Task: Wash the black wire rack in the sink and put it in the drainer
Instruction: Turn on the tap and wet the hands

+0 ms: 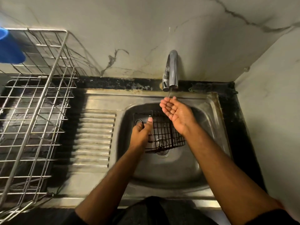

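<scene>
The black wire rack [162, 132] lies in the steel sink [209, 114], over the drain. My left hand [142, 132] grips the rack's left edge, thumb on top. Above the rack, my right hand [176, 112] is cupped palm up, fingers apart, under the tap [172, 70]. A thin stream of water falls from the spout onto its fingertips. The metal wire drainer [37, 101] stands at the left on a dark tray.
A ribbed steel draining board [95, 135] lies between drainer and basin. A blue object [9, 47] sits at the drainer's far left top corner. Marble-look walls close in behind and on the right. A black counter strip runs behind the sink.
</scene>
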Demonstrator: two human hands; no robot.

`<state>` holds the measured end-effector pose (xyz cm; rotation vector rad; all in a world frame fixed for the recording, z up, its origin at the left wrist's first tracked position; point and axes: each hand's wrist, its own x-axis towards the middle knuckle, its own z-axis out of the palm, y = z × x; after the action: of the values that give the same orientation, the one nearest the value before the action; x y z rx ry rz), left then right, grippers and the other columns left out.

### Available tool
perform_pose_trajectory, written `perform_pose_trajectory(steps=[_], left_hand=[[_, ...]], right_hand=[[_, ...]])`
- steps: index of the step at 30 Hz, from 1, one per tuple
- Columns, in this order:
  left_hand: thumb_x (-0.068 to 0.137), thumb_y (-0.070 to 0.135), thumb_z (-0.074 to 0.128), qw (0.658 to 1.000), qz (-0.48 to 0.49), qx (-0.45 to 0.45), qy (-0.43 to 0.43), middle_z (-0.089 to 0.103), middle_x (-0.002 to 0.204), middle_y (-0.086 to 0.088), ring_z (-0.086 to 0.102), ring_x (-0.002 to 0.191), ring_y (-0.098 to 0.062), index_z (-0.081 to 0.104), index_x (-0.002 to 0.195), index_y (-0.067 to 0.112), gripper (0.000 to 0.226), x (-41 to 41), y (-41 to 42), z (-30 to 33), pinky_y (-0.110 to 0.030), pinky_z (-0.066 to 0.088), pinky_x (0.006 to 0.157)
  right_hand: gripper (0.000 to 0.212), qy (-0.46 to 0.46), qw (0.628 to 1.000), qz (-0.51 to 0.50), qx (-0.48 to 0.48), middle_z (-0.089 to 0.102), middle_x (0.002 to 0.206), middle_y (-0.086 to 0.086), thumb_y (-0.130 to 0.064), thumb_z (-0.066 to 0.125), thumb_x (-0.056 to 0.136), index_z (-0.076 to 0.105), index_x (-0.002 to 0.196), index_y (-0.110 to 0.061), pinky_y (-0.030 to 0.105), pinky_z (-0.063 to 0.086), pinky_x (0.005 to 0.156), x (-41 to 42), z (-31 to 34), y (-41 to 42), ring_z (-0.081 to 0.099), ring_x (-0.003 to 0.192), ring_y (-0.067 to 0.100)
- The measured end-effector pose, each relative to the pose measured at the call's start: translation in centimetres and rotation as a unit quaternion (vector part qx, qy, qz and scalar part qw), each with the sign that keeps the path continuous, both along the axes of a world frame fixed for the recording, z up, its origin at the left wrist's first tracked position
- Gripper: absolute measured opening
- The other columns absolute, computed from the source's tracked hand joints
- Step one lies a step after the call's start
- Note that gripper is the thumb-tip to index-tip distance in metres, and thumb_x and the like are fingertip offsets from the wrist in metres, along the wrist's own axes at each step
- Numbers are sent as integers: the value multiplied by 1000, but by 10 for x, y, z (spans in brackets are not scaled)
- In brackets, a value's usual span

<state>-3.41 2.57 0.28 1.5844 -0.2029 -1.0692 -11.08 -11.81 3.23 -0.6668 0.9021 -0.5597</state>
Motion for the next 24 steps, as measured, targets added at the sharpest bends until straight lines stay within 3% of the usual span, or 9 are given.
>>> perform_pose_trajectory(steps=[3,6,9,11,14,17,19,21,24], left_hand=[[102,46,55,1000,24,-4,3,52,65,3,49,47,-6,52,90,14,34,4,-2,21,-15,36,38],[105,46,48,998,51,-1,37,54,65,4,49,45,-7,56,86,19,34,-1,1,40,-16,30,37],[107,47,42,997,56,-23,46,54,62,3,49,45,-9,59,84,20,39,-14,4,55,-18,29,39],[107,47,41,997,57,-42,22,54,61,4,49,46,-10,59,83,20,40,-22,7,68,-19,29,40],[108,45,41,995,74,-58,-15,53,64,0,47,49,-13,60,89,13,41,-28,14,82,-17,33,37],[107,45,44,993,108,-40,-23,53,71,-2,45,52,-12,60,111,6,42,-29,23,86,-18,35,35],[106,46,45,992,120,-28,-30,50,65,1,44,49,-9,59,109,7,41,-32,30,82,-20,36,36],[105,49,45,992,116,-24,-39,50,62,4,42,47,-8,58,106,9,42,-38,38,78,-22,36,39],[102,57,46,992,104,5,-76,52,64,4,42,50,-9,59,98,12,47,-49,45,77,-28,38,44]], right_hand=[[29,87,979,74,-170,75,106,10,-25,46,105,70,110,-8,31,57,88,-12,23,9,72,99,21],[20,206,913,114,-333,76,96,0,-22,54,102,73,104,-17,31,59,84,-32,28,19,73,91,16],[14,235,904,80,-348,76,93,-2,-17,61,98,72,106,-18,27,58,73,-51,31,27,72,83,10],[12,245,911,44,-328,76,86,-1,-17,63,97,71,106,-17,25,54,60,-62,36,33,70,67,10],[20,256,918,2,-304,70,66,1,-36,59,99,70,99,-19,24,42,42,-76,38,41,54,47,11],[41,288,908,-47,-300,57,55,-4,-55,46,99,71,89,-25,27,42,49,-87,41,53,51,50,11],[50,301,903,-76,-298,56,58,-3,-60,41,99,72,85,-24,30,45,61,-94,42,60,55,58,14],[50,300,902,-75,-302,63,67,0,-58,42,99,72,85,-22,27,44,64,-103,44,65,62,71,16],[34,334,872,14,-357,72,88,4,-47,53,99,73,92,-20,30,50,77,-120,40,70,67,88,19]])
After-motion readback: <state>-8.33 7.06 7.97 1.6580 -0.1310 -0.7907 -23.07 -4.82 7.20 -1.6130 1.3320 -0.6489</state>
